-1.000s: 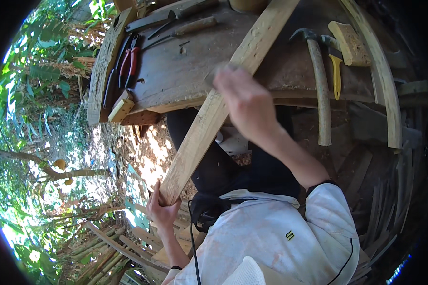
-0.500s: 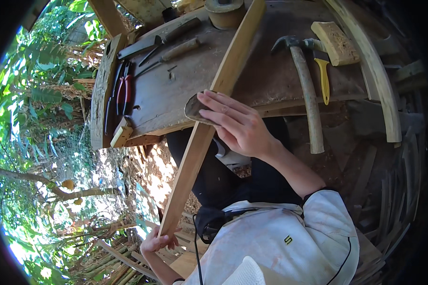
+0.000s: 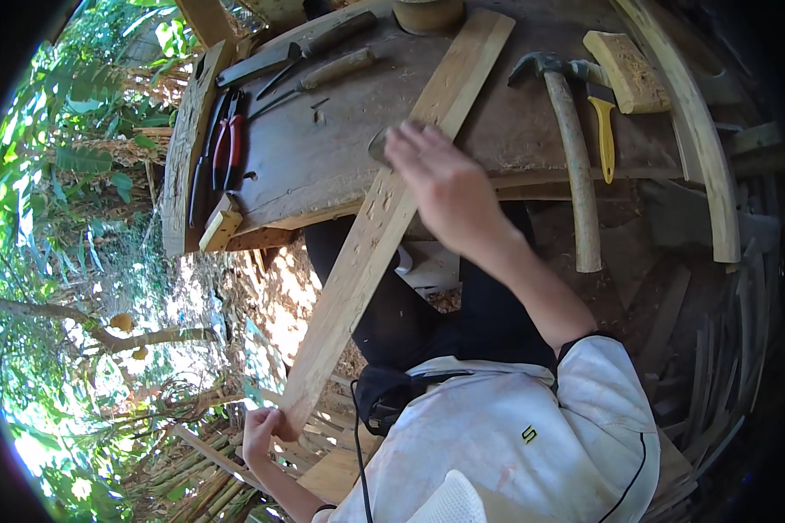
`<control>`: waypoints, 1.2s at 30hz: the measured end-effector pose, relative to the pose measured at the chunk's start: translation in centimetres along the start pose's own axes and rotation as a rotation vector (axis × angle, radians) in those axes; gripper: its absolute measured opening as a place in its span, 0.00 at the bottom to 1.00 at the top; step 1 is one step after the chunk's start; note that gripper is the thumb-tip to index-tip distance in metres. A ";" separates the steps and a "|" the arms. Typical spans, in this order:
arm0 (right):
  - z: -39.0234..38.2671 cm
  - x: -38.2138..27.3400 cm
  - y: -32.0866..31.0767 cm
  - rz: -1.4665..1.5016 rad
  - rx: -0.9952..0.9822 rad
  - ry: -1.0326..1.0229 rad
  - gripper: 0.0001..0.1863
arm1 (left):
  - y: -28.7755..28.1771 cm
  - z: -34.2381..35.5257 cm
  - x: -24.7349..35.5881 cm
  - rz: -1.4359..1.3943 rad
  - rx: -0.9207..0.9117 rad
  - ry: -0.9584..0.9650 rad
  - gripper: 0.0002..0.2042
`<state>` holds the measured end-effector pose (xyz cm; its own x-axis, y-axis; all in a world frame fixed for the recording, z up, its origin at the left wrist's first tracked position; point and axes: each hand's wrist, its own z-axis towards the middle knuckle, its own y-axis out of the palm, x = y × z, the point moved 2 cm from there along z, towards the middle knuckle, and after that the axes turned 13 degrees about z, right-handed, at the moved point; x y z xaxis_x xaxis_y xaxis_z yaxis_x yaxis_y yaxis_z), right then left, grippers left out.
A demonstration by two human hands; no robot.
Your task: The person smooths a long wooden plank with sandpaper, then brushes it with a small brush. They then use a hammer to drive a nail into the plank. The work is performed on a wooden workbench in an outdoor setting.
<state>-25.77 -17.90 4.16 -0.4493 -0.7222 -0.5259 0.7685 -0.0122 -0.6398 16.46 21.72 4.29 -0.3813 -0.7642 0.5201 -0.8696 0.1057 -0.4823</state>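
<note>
A long wooden plank slants from the workbench down toward me, its pitted broad face showing. My left hand is closed on the plank's near end. Farther up the plank, over the bench edge, my right hand presses a dark, bent piece of sandpaper against the wood. Its fingers lie over the sandpaper and hide most of it; they are slightly blurred by motion.
On the bench's left lie red-handled pliers and a wooden-handled tool. A hammer, a yellow-handled brush and a wood block lie to the right. A curved wooden strip runs along the right side.
The plank has turned, so its broad pitted face now shows instead of a narrower side. My right hand has slid farther up along it with the sandpaper. My left hand has shifted slightly left.
</note>
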 end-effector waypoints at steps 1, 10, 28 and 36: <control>-0.3 -1.0 0.3 0.005 -0.013 0.001 0.19 | 0.1 0.1 0.1 0.015 0.061 0.015 0.16; 0.0 -1.2 -0.2 -0.038 -0.011 -0.012 0.19 | 1.4 0.2 0.8 0.051 0.333 0.113 0.16; 1.0 0.2 -1.9 -0.093 0.041 0.112 0.19 | 3.5 -0.7 -1.4 -0.024 0.421 0.068 0.09; 1.1 1.1 -1.9 -0.083 0.060 0.074 0.19 | 7.6 1.0 1.3 -0.081 0.412 0.129 0.11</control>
<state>-27.16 -19.41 5.42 -0.5432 -0.6637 -0.5142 0.7522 -0.1126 -0.6493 9.63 20.90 0.62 -0.3759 -0.6711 0.6390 -0.7103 -0.2342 -0.6638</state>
